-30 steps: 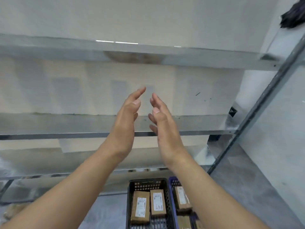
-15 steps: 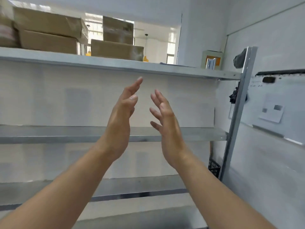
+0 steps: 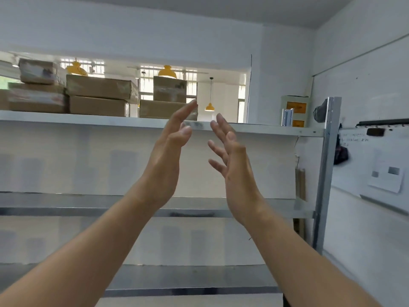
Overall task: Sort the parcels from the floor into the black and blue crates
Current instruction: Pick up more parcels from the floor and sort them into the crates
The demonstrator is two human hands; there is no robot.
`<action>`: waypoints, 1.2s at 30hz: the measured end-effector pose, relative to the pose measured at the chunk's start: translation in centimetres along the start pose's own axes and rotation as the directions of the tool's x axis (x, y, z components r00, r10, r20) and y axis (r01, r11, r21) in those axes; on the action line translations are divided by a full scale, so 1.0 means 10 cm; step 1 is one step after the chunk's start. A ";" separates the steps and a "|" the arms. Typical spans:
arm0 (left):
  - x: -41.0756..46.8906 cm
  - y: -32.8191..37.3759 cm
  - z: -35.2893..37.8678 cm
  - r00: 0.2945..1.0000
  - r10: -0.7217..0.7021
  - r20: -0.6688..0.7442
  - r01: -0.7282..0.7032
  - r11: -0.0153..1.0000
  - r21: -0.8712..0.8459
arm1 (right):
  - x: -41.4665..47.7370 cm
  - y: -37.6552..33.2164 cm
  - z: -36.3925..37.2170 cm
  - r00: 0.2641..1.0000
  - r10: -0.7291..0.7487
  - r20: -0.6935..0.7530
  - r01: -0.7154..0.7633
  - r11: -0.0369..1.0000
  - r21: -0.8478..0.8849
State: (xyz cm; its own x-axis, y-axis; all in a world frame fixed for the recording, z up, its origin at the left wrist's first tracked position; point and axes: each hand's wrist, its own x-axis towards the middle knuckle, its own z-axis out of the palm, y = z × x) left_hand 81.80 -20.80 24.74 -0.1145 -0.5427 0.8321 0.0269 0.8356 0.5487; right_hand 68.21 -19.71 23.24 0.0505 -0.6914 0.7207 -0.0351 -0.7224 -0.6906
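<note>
a: nearest first. what are the hands doing?
b: left hand (image 3: 164,160) and right hand (image 3: 238,173) are both raised ahead of the view, palms facing each other with a gap between. fingers straight to loosely spread, nothing held in either.
a: behind them?
b: a metal rack (image 3: 318,218): lower shelf (image 3: 199,278), middle shelf (image 3: 66,203), top shelf (image 3: 88,120). its upright post (image 3: 328,151) stands at the right, with a whiteboard (image 3: 376,151) on the wall just beside it.
a: further back?
b: cardboard boxes (image 3: 99,94) stacked on the top shelf. yellow lamps (image 3: 167,72) hang well beyond, through the opening.
a: parcels, crates?
b: none in view, and no floor either, since the view is tipped up. my read: the parcels and crates lie below the bottom edge, so the next reach goes down and away from where the fingertips point now.
a: which hand is nearer? which way does a parcel's long axis run?
b: cannot tell either, not from here.
</note>
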 end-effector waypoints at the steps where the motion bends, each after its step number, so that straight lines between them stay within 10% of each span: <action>1: -0.02 -0.01 0.05 1.000 0.002 -0.011 -0.002 1.000 0.011 | -0.02 0.03 -0.05 1.000 -0.002 0.010 0.002 1.000 0.006; 18: -0.80 0.12 0.20 0.959 -0.090 -0.270 0.183 0.922 0.341 | -0.27 0.47 0.07 0.953 0.022 0.303 -0.124 0.939 0.321; 36: -2.52 1.40 -0.56 0.768 -0.077 -0.636 0.510 0.674 0.535 | -1.58 -0.10 1.50 0.706 -0.162 0.690 -0.374 0.742 0.557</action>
State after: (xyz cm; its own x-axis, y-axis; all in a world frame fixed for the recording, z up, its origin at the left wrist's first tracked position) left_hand 90.61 4.12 11.89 0.5414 -0.5353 0.6484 -0.5714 0.3315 0.7508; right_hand 82.44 -7.86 11.63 0.7298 -0.3640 0.5787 0.5108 -0.2722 -0.8154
